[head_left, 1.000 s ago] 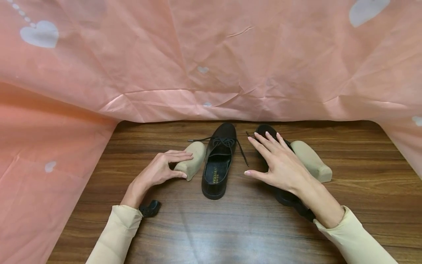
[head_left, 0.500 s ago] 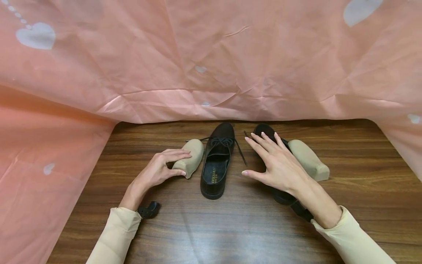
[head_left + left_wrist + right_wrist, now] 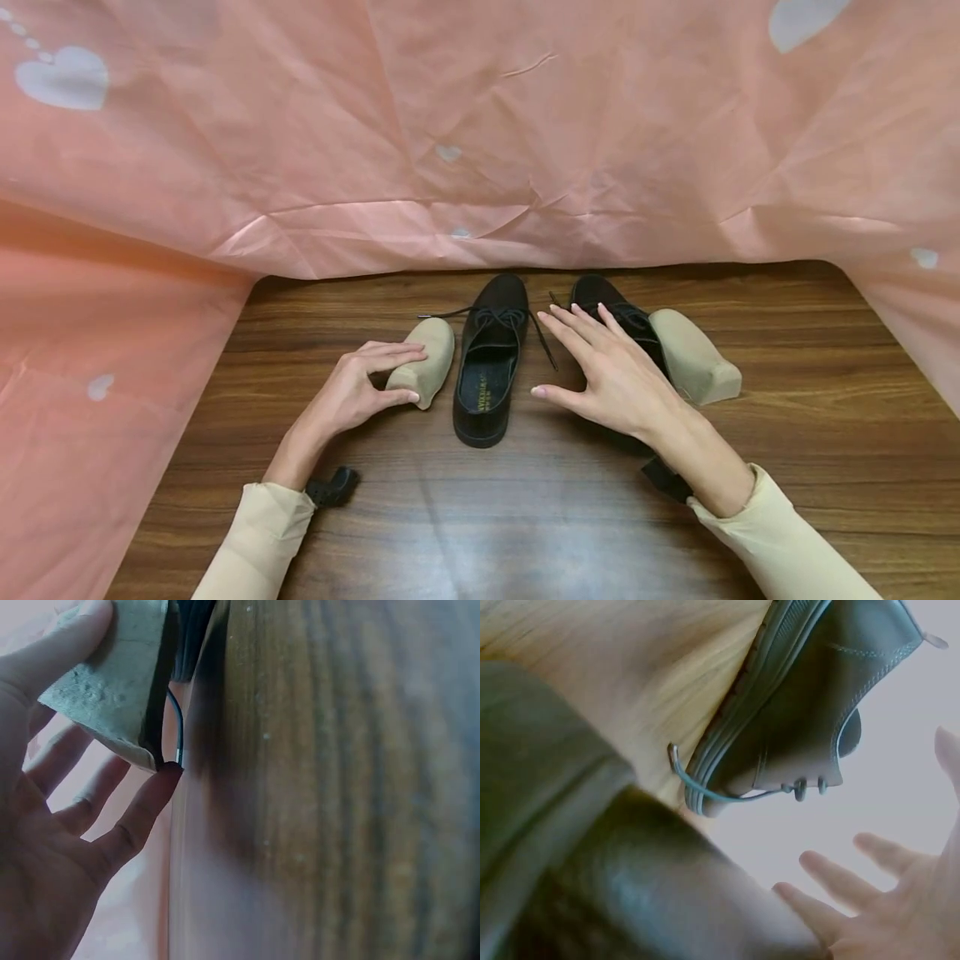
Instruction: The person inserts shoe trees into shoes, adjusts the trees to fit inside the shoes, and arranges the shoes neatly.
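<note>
In the head view my left hand [image 3: 352,387] holds a beige toe-shaped shoe form [image 3: 431,350] at its blunt end, the thumb on the near side and the fingers on the far side. The left wrist view shows the blunt end of the shoe form [image 3: 112,697] between thumb and fingers. Just right of it stands a black lace-up shoe [image 3: 491,342]. My right hand [image 3: 618,375] is spread over a second black shoe [image 3: 633,325], hiding much of it; contact cannot be told. A second shoe form [image 3: 690,358] lies along that shoe's right side.
All of this rests on a brown wood-grain surface [image 3: 450,533]. A pink sheet with pale hearts [image 3: 480,133] hangs behind and at both sides. A loose lace [image 3: 547,342] trails between the shoes. Large blurred dark shapes [image 3: 630,877] block the lower left of the right wrist view.
My right hand has shifted slightly left and nearer, uncovering more of the right shoe's laces. The left hand keeps its hold on the shoe form. The head view has shifted a little.
</note>
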The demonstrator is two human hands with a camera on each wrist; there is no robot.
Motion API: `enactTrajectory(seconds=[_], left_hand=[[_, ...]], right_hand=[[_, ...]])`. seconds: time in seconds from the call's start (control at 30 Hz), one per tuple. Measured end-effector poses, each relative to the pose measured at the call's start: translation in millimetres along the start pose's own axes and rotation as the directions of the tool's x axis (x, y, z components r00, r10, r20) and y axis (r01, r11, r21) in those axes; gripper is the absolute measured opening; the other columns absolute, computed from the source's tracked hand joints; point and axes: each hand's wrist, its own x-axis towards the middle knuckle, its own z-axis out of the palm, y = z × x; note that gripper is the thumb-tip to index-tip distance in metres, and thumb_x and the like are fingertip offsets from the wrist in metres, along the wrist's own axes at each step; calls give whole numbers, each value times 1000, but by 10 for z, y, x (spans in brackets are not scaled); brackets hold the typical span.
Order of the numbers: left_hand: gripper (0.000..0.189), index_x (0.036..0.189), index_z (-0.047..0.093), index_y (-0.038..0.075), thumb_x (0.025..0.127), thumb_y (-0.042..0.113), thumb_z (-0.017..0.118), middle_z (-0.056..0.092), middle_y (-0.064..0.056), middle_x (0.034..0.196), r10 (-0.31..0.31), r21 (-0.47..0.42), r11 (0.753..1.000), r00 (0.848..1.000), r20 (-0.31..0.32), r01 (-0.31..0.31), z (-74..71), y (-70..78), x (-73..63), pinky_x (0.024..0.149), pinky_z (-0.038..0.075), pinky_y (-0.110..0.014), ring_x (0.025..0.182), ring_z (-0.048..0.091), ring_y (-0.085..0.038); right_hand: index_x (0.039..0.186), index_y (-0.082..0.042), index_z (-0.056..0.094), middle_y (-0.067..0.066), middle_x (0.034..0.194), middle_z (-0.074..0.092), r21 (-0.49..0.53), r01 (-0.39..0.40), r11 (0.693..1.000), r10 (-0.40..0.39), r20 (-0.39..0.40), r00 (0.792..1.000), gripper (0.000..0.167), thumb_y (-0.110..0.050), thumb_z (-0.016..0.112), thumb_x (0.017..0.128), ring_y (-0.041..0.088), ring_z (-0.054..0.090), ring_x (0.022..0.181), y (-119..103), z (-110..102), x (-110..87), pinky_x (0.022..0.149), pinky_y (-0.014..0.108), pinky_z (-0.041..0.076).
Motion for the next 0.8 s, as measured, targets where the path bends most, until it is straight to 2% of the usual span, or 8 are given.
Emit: enactTrajectory(seconds=[0.17, 0.43, 0.67, 0.8], left_hand=[[55, 126, 71, 24, 75, 35, 88, 66, 10, 129, 0, -31, 1000, 1000, -17, 0, 19, 32, -2, 102, 43, -31, 121, 56, -13], [55, 125, 72, 26, 74, 34, 89, 65, 11, 130, 11, -59, 998, 999, -39, -14, 33, 117, -5, 100, 43, -29, 119, 55, -12], [53, 124, 72, 24, 74, 29, 90, 65, 9, 129, 28, -76, 996, 996, -80, -34, 7, 198, -23, 100, 42, -25, 118, 56, -13], [53, 123, 73, 23, 73, 26, 90, 67, 8, 127, 34, -91, 995, 995, -93, -42, -2, 239, -33, 99, 43, -24, 117, 57, -14]], right_hand=[[151, -9, 42, 8, 153, 44, 15, -2, 1000, 2, 5, 1000, 88, -60, 69, 85, 29, 36, 143, -21, 32, 28, 120, 49, 16], [153, -10, 39, 13, 151, 45, 77, -35, 996, 34, 17, 999, 79, -41, 75, 89, 29, 42, 140, -83, 78, 80, 119, 50, 22], [154, -13, 38, 12, 149, 47, 138, -93, 986, 90, 28, 996, 75, -39, 72, 92, 29, 47, 135, -145, 150, 113, 106, 50, 42], [153, -13, 39, 13, 148, 48, 154, -105, 982, 102, 32, 994, 75, -39, 72, 91, 29, 50, 132, -156, 187, 115, 102, 49, 46]])
